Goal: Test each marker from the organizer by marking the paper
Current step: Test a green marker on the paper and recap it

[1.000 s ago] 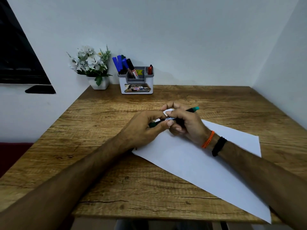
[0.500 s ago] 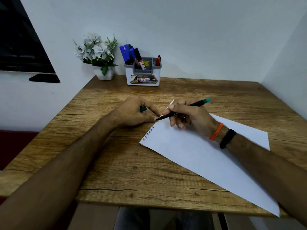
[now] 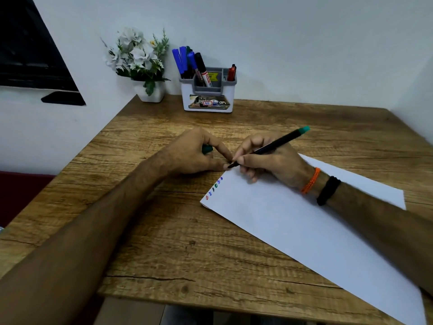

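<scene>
The right hand grips a thin black marker in a writing grasp, with thumb and fingers curled around the lower part of the barrel. The long axis of the marker runs diagonally: the teal end points up and to the right, away from the person, and the dark tip points down and to the left. The tip is at the far left corner of the paper; whether it touches the sheet cannot be told.

The left hand rests on the table just beside that corner, its fingers curled around a small teal cap — only a part of the cap shows between the fingers. The left fingertips lie very near the marker tip.

The paper is a white, smooth rectangle, lying at an angle on the table. Along its left short edge stands a row of small marks in red, blue, black and green.

The table is wood with a rough brown grain. At its far edge, against the wall, stands the organizer — a white plastic box with grey compartments, which holds blue, black and red markers upright or slightly tilted. Left of it is a small white pot of pale flowers. On the right wrist are an orange band and a black band.
</scene>
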